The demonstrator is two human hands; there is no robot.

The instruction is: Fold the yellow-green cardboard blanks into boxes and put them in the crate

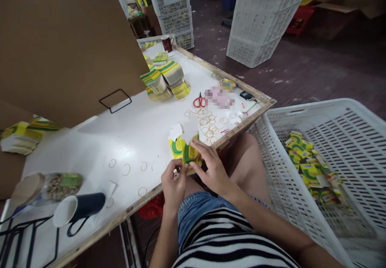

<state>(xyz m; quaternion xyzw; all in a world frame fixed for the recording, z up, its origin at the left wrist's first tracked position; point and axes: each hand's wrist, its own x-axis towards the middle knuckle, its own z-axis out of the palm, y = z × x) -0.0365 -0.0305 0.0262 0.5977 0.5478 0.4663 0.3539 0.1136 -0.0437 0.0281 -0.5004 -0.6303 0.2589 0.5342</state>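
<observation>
Just over the table's front edge, a yellow and green packet [189, 154] with a white flap at its top is held between both hands. My left hand [175, 181] pinches its lower left side, thumb and fingers pressed together. My right hand [212, 169] grips it from the right, fingers along the upper edge and thumb near the bottom. Another yellow and green packet [175, 144] lies behind it to the left, partly covered. Thin rubber bands [209, 123] are scattered on the white table [120, 139] beyond my right hand.
Stacked packet bundles [165, 79] stand at the back of the table. Red-handled scissors [199, 101] lie near the bands. A dark blue mug [87, 205] and a jar [63, 185] are at the left. On the right, a white crate [340, 109] holds packets [310, 169].
</observation>
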